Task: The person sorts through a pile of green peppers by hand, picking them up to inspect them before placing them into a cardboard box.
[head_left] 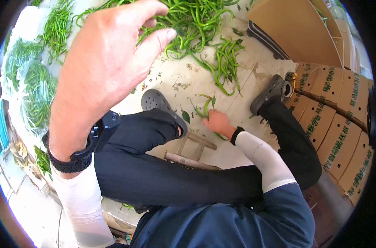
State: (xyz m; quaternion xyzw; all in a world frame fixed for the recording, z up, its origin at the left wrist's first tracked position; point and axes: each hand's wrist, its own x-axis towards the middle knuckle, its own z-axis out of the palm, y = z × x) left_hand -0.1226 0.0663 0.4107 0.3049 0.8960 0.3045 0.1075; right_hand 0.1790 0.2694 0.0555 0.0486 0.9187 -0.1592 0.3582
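My left hand (pixel 109 58) is raised close to the camera, its back toward me. Its thumb and index finger are apart with nothing visible between them; the other fingers are mostly hidden. Beyond it, a large heap of long green chili peppers (pixel 200 20) lies on the floor. Low over the floor between my feet, my right hand (pixel 217 123) is closed around a few green chili peppers (pixel 205 105), whose ends stick out above and below the fingers. A loose green leaf (pixel 185 116) lies to its left.
Clear plastic bags of peppers (pixel 37 91) stand at the left. Printed cardboard boxes (pixel 324 115) are stacked at the right, below an open carton (pixel 295 29). A small wooden stool (pixel 192 155) is partly under my leg. Leaf scraps litter the tiled floor (pixel 175 74).
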